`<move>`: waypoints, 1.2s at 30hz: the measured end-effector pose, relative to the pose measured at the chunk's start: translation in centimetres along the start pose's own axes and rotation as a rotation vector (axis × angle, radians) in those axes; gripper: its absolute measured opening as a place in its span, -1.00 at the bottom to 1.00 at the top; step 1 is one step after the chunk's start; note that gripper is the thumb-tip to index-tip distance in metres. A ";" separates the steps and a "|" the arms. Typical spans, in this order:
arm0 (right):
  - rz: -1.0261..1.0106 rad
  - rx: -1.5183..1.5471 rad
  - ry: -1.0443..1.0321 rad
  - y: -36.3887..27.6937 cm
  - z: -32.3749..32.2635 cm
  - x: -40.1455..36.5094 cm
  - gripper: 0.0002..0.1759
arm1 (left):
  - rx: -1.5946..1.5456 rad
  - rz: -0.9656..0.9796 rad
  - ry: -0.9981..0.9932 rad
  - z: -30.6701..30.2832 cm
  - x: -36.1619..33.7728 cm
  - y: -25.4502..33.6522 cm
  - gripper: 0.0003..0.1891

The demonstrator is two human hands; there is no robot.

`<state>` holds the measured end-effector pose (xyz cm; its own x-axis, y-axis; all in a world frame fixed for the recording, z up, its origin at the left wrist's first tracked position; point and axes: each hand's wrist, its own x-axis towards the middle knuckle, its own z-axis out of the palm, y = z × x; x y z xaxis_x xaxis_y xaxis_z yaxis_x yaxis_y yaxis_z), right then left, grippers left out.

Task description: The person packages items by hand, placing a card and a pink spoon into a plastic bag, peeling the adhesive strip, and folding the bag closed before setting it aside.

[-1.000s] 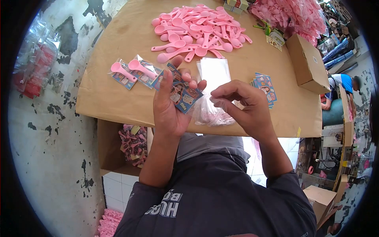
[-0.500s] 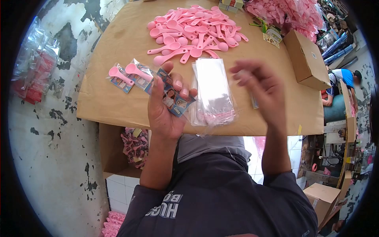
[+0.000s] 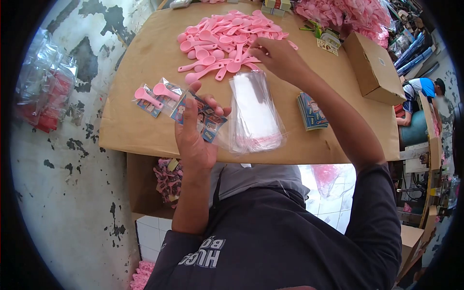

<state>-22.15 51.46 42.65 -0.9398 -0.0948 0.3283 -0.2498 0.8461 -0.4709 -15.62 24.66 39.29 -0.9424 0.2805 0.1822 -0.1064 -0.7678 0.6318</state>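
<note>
My left hand (image 3: 195, 133) is closed around a clear plastic bag with a blue printed card (image 3: 209, 124) in it, above the table's near edge. Left of it, two pink spoons (image 3: 149, 97) lie on similar bagged cards. My right hand (image 3: 279, 59) is at the right front of a heap of pink spoons (image 3: 227, 36), its fingers bent together; whether a spoon is between the fingertips is hidden. Between my hands lies a stack of clear plastic bags (image 3: 253, 111). A stack of printed cards (image 3: 311, 111) rests below my right forearm.
A cardboard box (image 3: 374, 67) stands on the table's right side, with a large bag of pink items (image 3: 345, 19) behind it. Small card bundles (image 3: 276, 6) lie at the back. Another person (image 3: 419, 94) works at far right. A peeling wall (image 3: 72, 183) is on the left.
My right hand has moved forward and left to the spoon heap, uncovering the card stack. My left hand still holds the bagged card, slightly lower and further left.
</note>
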 end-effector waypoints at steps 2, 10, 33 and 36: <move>0.114 -0.095 0.033 -0.1 2.1 2.2 -0.54 | -0.034 -0.015 -0.001 -0.1 0.0 0.3 -0.51; 0.102 -0.190 -0.004 3.1 3.6 4.9 -0.41 | -0.061 -0.006 0.046 -2.4 -1.0 0.9 -0.53; 0.544 0.917 -0.159 -12.8 0.8 -15.1 -0.67 | -0.249 0.063 -0.018 -1.1 1.2 -0.6 -0.53; 0.490 1.092 -0.136 -12.0 1.3 -15.4 -0.62 | -0.221 0.055 -0.045 -0.2 0.9 -1.1 -0.51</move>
<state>-4.99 42.06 42.20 -0.9905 0.0029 -0.1375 0.1369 -0.0768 -0.9876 -16.44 25.63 38.60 -0.9341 0.2567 0.2483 -0.1271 -0.8887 0.4406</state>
